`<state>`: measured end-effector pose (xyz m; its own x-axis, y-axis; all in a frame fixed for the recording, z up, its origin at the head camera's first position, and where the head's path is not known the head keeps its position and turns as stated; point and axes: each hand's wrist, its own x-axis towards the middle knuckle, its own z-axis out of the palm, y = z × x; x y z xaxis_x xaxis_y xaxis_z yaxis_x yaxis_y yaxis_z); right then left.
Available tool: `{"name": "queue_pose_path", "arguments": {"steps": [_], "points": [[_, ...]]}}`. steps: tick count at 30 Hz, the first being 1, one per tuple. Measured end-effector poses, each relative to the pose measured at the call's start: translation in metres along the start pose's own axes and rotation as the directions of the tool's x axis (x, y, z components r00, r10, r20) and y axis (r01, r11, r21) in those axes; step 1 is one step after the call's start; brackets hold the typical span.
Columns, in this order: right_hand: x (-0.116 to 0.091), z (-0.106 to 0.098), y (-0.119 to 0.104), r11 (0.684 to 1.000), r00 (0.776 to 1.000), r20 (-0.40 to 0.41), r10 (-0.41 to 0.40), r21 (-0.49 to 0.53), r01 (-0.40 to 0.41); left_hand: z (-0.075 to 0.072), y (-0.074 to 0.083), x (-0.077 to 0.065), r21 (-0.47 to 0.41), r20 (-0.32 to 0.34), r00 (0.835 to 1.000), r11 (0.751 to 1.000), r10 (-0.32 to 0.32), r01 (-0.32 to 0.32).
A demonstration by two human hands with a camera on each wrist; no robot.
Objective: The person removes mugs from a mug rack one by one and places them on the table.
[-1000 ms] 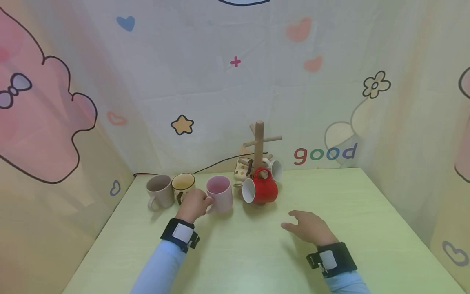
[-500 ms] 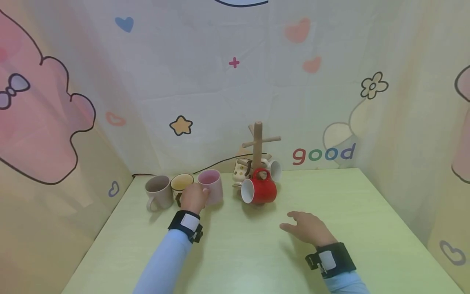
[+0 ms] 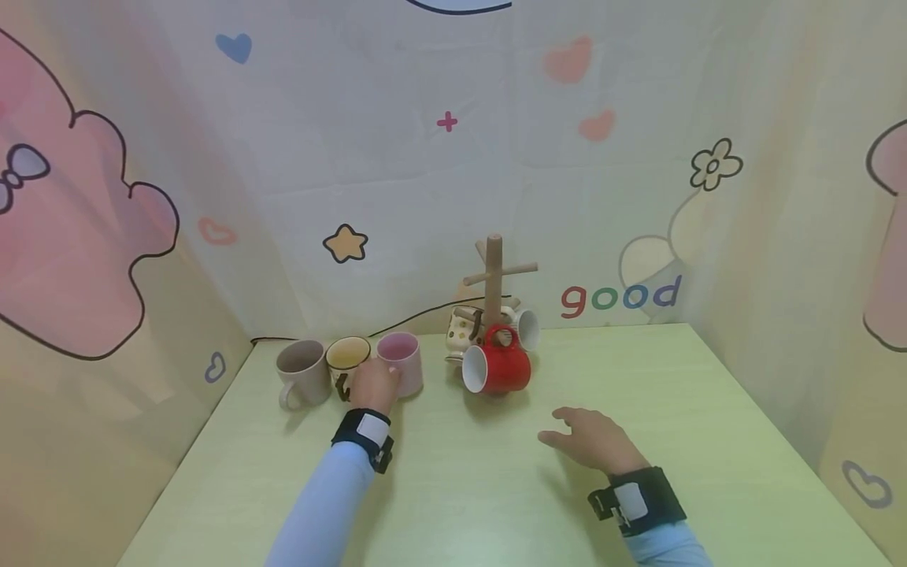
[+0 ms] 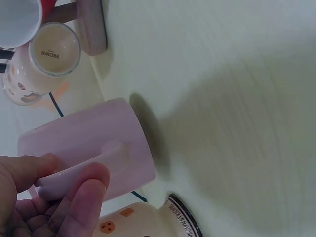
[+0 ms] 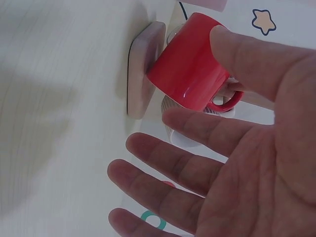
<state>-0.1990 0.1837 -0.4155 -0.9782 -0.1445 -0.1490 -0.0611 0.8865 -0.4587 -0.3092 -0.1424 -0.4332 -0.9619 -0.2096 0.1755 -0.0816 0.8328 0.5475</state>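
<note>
My left hand [image 3: 375,386] pinches the handle of a pink mug [image 3: 404,362] between thumb and fingers; the left wrist view shows the handle [image 4: 84,170] in that grip. The mug is upright, its base at or just above the table. Close on its left stand a cream mug [image 3: 347,356] with a dark rim and a grey mug [image 3: 305,374]. My right hand [image 3: 595,439] hovers over the table with fingers spread, holding nothing. Nearest to it is a red mug [image 3: 509,368], hung by its handle on a wooden mug tree [image 3: 494,276].
A patterned cream mug [image 3: 460,331] and a white mug [image 3: 527,329] also hang low on the tree, whose upper pegs stick out sideways. Behind the pale green table [image 3: 468,488] hangs a printed curtain [image 3: 397,157]. A dark cord [image 3: 425,313] runs along the back.
My left hand has carried the pink mug left, closer to the cream mug, and lowered it slightly over the last half second. The right hand has stayed almost still.
</note>
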Motion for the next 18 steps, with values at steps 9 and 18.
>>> {"name": "queue_pose_path", "arguments": {"steps": [9,18], "points": [[0.002,0.003,0.002,1.0,1.0,0.004,-0.002,0.001,0.002,0.01,-0.006,0.0,0.004,0.022,0.997,0.998,-0.07,0.07],[0.001,0.003,0.003,1.0,1.0,0.01,0.002,0.003,-0.002,0.012,-0.008,-0.001,0.01,0.02,0.999,0.999,-0.047,0.047]]}}
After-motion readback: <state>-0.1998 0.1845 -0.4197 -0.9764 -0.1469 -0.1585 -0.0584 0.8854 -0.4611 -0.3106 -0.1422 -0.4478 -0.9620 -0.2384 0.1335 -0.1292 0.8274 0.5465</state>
